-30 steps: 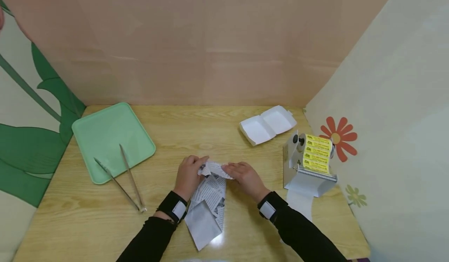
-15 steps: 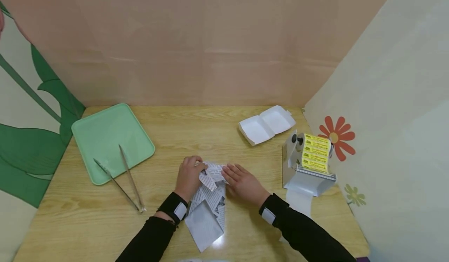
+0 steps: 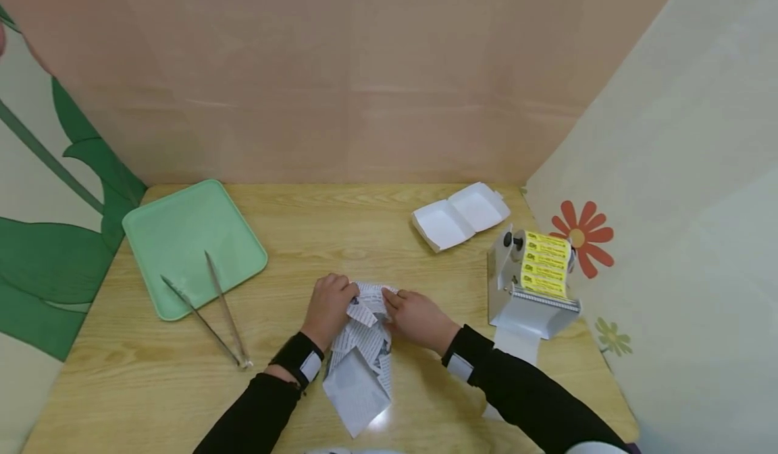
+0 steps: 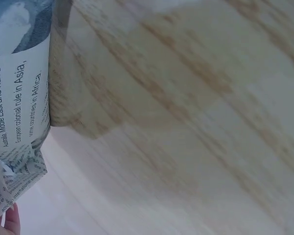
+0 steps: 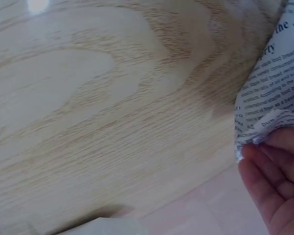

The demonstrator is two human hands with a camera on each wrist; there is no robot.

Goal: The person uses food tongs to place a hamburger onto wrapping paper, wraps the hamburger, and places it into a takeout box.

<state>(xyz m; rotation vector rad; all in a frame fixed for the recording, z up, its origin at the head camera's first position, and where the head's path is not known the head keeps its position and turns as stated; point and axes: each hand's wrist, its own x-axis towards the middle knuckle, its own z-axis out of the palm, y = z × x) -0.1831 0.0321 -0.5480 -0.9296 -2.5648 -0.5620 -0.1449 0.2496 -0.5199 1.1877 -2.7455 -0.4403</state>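
A sheet of newsprint-patterned wrapping paper, folded into a narrow packet, lies at the middle front of the table. Whatever it encloses is hidden. My left hand pinches the packet's far left corner with curled fingers. At the far right edge, my right hand pinches the fold between thumb and fingers. The left wrist view has the printed paper along its left border, with crumpled folds above a bit of fingertip. In the right wrist view, fingers press against the folded end of the paper.
A green tray stands at left, with metal tongs leaning over its near edge. An opened white paper box sits at back right. Beside the right wall is a label dispenser with a roll of yellow labels.
The far-end fold has been laid down over the packet, its left corner tucked in. My right hand's fingers, straighter half a second ago, now curl at the right edge. The left hand stays put.
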